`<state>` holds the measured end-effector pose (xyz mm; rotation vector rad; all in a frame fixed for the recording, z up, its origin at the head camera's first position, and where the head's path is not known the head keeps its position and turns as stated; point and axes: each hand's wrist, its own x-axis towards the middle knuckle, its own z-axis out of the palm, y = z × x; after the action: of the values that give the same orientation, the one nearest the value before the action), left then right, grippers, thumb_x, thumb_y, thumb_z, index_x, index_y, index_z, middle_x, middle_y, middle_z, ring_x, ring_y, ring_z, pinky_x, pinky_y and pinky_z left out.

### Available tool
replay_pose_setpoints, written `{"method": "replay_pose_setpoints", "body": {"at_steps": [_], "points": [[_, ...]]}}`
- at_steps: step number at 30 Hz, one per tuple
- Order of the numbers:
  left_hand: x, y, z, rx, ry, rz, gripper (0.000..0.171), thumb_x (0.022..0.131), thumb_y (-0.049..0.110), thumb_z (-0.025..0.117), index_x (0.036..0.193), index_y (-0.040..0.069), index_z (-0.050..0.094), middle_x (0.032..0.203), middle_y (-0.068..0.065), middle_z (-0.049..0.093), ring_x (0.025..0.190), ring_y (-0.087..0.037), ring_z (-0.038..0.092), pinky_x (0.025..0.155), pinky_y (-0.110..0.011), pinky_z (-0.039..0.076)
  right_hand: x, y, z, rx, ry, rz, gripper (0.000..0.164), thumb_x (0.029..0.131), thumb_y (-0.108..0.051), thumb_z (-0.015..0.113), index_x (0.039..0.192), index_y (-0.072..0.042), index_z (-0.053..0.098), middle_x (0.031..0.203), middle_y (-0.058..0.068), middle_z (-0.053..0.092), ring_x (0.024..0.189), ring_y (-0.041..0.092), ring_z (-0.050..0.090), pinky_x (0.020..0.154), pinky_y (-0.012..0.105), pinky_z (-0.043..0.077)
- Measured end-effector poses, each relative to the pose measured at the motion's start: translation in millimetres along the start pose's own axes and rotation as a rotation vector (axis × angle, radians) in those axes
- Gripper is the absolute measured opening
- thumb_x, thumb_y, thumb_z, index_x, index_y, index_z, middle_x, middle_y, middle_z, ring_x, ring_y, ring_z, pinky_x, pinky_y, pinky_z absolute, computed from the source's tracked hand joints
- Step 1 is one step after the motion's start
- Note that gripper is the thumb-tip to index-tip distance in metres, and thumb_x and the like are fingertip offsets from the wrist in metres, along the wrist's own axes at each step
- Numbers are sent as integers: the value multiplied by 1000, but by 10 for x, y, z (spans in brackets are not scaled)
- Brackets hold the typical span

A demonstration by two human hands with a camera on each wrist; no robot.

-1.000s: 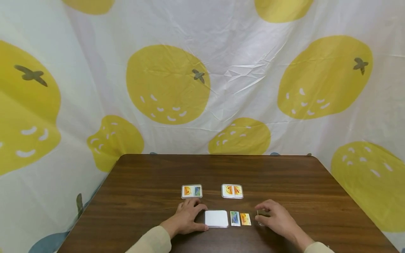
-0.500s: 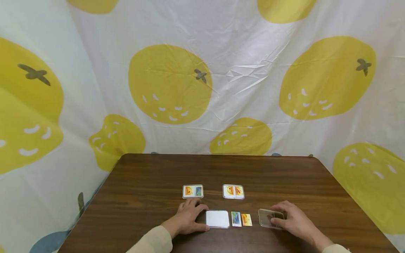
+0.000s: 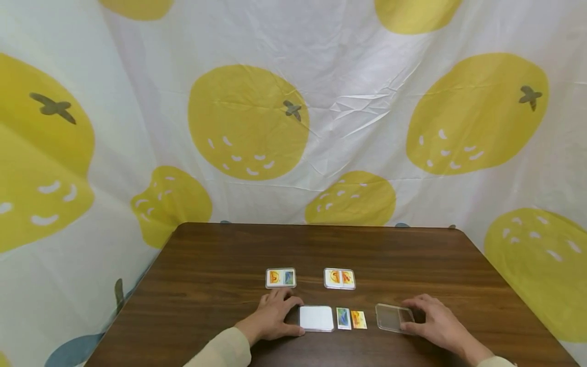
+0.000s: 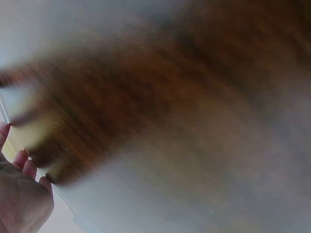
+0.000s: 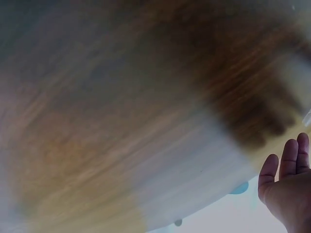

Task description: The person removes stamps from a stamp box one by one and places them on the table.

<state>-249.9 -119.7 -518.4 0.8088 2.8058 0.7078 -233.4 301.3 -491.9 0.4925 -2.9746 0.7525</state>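
Observation:
My left hand (image 3: 274, 313) rests on the table and holds a clear card case (image 3: 316, 318) with a white face, thumb and forefinger at its left corners. Right of the case lie two small picture cards, a blue-green card (image 3: 343, 318) and an orange card (image 3: 359, 320). Farther right, a clear plastic cover (image 3: 389, 318) lies flat on the wood. My right hand (image 3: 433, 321) stands at its right end with spread fingers, thumb overlapping the near corner. In the left wrist view, fingertips (image 4: 19, 158) touch the glossy tabletop; the right wrist view shows loosely extended fingers (image 5: 289, 158).
Beyond the hands lie two filled cases, the left case (image 3: 281, 278) with an orange and a blue-green card, the right case (image 3: 339, 279) with two orange ones. The dark wooden table (image 3: 229, 244) meets a lemon-patterned curtain (image 3: 348, 102) at its back edge.
My right hand has laid the tilted clear cover down flat right of the cards and loosened from it, shifting rightward. The left hand has stayed at the white-faced case.

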Motion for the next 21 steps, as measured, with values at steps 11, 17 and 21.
{"method": "replay_pose_setpoints", "body": {"at_steps": [11, 17, 21], "points": [[7, -6, 7, -12, 5, 2, 57, 84, 60, 71, 128, 26, 58, 138, -7, 42, 130, -29, 33, 102, -58, 28, -18, 31, 16, -12, -26, 3, 60, 75, -49, 82, 120, -11, 68, 111, 3, 61, 108, 35, 56, 85, 60, 46], [9, -8, 12, -11, 11, 1, 57, 83, 59, 71, 127, 26, 58, 138, -7, 42, 130, -29, 34, 102, -58, 28, 2, 31, 16, -34, -47, 7, 64, 74, -50, 83, 122, -11, 67, 114, 3, 61, 110, 36, 55, 87, 67, 38], [11, -9, 14, -4, 12, 1, 57, 83, 59, 71, 127, 26, 58, 137, -7, 42, 130, -29, 34, 102, -57, 28, 18, 32, 19, -28, -67, 6, 67, 72, -49, 85, 124, -11, 67, 114, 1, 60, 110, 35, 54, 87, 68, 37]]}}
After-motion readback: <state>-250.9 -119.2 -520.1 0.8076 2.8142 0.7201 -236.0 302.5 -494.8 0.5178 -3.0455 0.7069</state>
